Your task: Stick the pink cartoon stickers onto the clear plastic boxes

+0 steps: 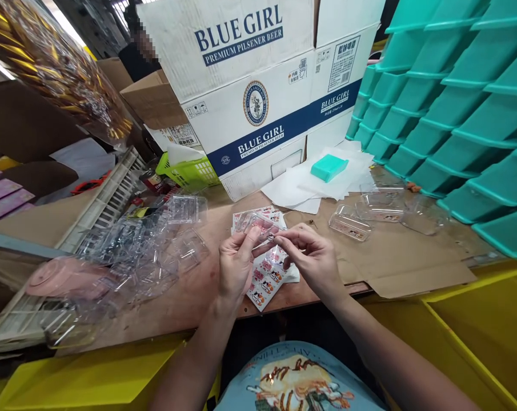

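Wooden table (185,308) across the middle of the frame, brown, partly covered by flattened cardboard (404,257) at right. Large white beer carton (224,74) stood upright at top center, blue band printed across it. Teal boxes (476,108) stacked in leaning columns, upper right. Yellow bins seen at both lower corners, left bin (95,371) and right bin (489,325). Gold bundle (52,68) wrapped in clear plastic, upper left; dark-clothed person (133,57) partly visible beside it, behind the carton. White slatted rack (112,194) set slanting along the left side. Clear cases (142,251) heaped at left, overlapping; pink cap (67,278) lying among them, lower left. White paper (284,191) spread in front of the carton, small teal box (328,167) resting on it. Lime basket (192,174) placed by the carton's lower left. More cases (350,224) laid out right of center, some with stickers.

One clear case (262,225) is held up at center, above sticker sheets (267,279) on the table. It is gripped between thumb and fingers by the left hand (235,260); its right end is pinched by the right hand (313,257). Whether a loose sticker is also pinched there cannot be told.
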`<state>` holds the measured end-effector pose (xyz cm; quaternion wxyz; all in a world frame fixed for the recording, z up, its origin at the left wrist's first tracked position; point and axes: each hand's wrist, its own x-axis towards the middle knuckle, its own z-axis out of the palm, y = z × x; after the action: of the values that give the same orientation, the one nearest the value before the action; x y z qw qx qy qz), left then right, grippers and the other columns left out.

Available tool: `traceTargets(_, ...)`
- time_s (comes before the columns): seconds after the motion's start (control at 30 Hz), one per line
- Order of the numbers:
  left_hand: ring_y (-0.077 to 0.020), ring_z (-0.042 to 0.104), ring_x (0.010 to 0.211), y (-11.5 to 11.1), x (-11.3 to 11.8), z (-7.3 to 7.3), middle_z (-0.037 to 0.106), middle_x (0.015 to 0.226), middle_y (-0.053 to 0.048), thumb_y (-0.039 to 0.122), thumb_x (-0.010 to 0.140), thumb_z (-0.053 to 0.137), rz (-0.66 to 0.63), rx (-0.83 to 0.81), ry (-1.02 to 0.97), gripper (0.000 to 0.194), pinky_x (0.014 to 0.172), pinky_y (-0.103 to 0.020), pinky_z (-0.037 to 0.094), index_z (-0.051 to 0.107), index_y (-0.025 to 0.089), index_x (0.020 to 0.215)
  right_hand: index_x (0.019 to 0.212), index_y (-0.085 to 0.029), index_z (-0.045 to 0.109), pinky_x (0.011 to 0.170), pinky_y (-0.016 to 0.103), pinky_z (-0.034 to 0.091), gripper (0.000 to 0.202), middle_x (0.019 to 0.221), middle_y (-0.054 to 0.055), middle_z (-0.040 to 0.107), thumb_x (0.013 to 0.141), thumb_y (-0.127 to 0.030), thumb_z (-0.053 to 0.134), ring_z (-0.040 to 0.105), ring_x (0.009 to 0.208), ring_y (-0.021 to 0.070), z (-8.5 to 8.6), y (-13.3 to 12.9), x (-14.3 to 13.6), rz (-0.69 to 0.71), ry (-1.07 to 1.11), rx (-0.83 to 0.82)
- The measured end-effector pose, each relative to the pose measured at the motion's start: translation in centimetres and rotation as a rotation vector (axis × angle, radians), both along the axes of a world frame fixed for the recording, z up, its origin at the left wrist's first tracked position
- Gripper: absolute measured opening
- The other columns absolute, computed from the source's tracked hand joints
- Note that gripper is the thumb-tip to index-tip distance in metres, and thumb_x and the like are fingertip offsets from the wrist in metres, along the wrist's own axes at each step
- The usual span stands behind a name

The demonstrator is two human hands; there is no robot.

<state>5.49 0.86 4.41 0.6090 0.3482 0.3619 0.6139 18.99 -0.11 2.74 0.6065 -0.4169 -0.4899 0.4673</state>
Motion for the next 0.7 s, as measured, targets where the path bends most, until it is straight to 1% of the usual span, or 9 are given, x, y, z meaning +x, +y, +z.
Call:
traceTargets(0.17,-0.0245,0.073,0.090,-0.3,0.8,-0.9,0.077,0.092,-0.008,0.028,0.078,0.075,0.094,0.044,0.044,0.015,0.086,-0.044,0.061,0.077,0.014,0.083,0.078,-0.015,0.073,0.041,0.022,0.042,0.018,0.076,0.001,0.060,0.085,-0.031,0.070,0.054,0.046,0.0065,-0.1,0.2,0.2,-0.064,-0.131,0.067)
traceTargets(0.33,-0.0225,0.074,0.084,-0.4,1.0,-1.6,0.077,0.091,-0.007,0.029,0.079,0.075,0.144,0.045,0.081,0.015,0.083,-0.041,0.062,0.078,0.015,0.084,0.077,-0.014,0.070,0.041,0.024,0.044,0.026,0.067,0.002,0.063,0.082,-0.039,0.071,0.057,0.045,0.0106,-0.7,0.7,0.3,0.017,-0.066,-0.075)
traceTargets(0.37,-0.0219,0.074,0.082,-0.4,1.0,-1.7,0.077,0.090,-0.007,0.029,0.079,0.075,0.139,0.041,0.080,0.015,0.082,-0.040,0.062,0.078,0.015,0.084,0.081,-0.014,0.070,0.041,0.024,0.045,0.026,0.067,0.002,0.063,0.081,-0.039,0.072,0.057,0.045,0.0111,-0.8,0.9,0.4,0.028,-0.055,-0.094)
traceTargets(0.43,-0.0206,0.074,0.079,-0.4,1.1,-1.7,0.078,0.088,-0.006,0.029,0.077,0.076,0.139,0.036,0.065,0.014,0.081,-0.039,0.062,0.078,0.016,0.082,0.100,-0.016,0.067,0.042,0.024,0.045,0.031,0.067,-0.001,0.062,0.080,-0.038,0.074,0.056,0.046,0.0114,-1.0,1.4,0.8,0.010,-0.047,-0.095)
traceTargets(0.5,-0.0196,0.074,0.077,-0.4,1.1,-1.6,0.078,0.087,-0.005,0.029,0.075,0.078,0.167,0.031,0.038,0.012,0.078,-0.037,0.063,0.077,0.017,0.078,0.125,-0.020,0.054,0.042,0.024,0.045,0.050,0.066,-0.004,0.059,0.081,-0.034,0.073,0.054,0.046,0.0114,-1.1,1.7,1.3,-0.067,-0.068,-0.067)
traceTargets(0.53,-0.0194,0.074,0.077,-0.4,1.1,-1.6,0.078,0.086,-0.004,0.029,0.074,0.079,0.194,0.028,0.027,0.012,0.077,-0.037,0.063,0.077,0.017,0.076,0.132,-0.022,0.047,0.043,0.024,0.045,0.056,0.066,-0.005,0.058,0.083,-0.032,0.072,0.053,0.046,0.0116,-1.1,1.7,1.6,-0.131,-0.114,-0.038)
traceTargets(0.6,-0.0192,0.074,0.077,-0.2,1.0,-1.4,0.078,0.085,-0.003,0.029,0.071,0.081,0.233,0.013,0.015,0.013,0.077,-0.036,0.063,0.076,0.018,0.073,0.137,-0.023,0.046,0.050,0.027,0.049,0.052,0.074,-0.002,0.060,0.088,-0.029,0.065,0.056,0.054,0.0131,-1.1,1.6,2.0,-0.277,-0.298,0.074)
traceTargets(0.63,-0.0190,0.074,0.076,-0.2,1.0,-1.3,0.078,0.083,-0.003,0.029,0.070,0.082,0.235,-0.001,0.015,0.014,0.076,-0.036,0.063,0.075,0.017,0.073,0.137,-0.024,0.048,0.058,0.029,0.053,0.049,0.083,0.002,0.062,0.091,-0.028,0.062,0.060,0.064,0.0152,-1.2,1.3,2.0,-0.327,-0.423,0.171)
traceTargets(0.7,-0.0180,0.074,0.076,0.0,0.8,-1.3,0.078,0.084,-0.004,0.029,0.069,0.083,0.214,-0.039,0.004,0.015,0.074,-0.033,0.062,0.076,0.017,0.074,0.140,-0.025,0.050,0.085,0.041,0.054,0.048,0.113,0.011,0.062,0.093,-0.030,0.059,0.064,0.099,0.0240,-1.4,0.8,1.8,-0.312,-0.700,0.403)
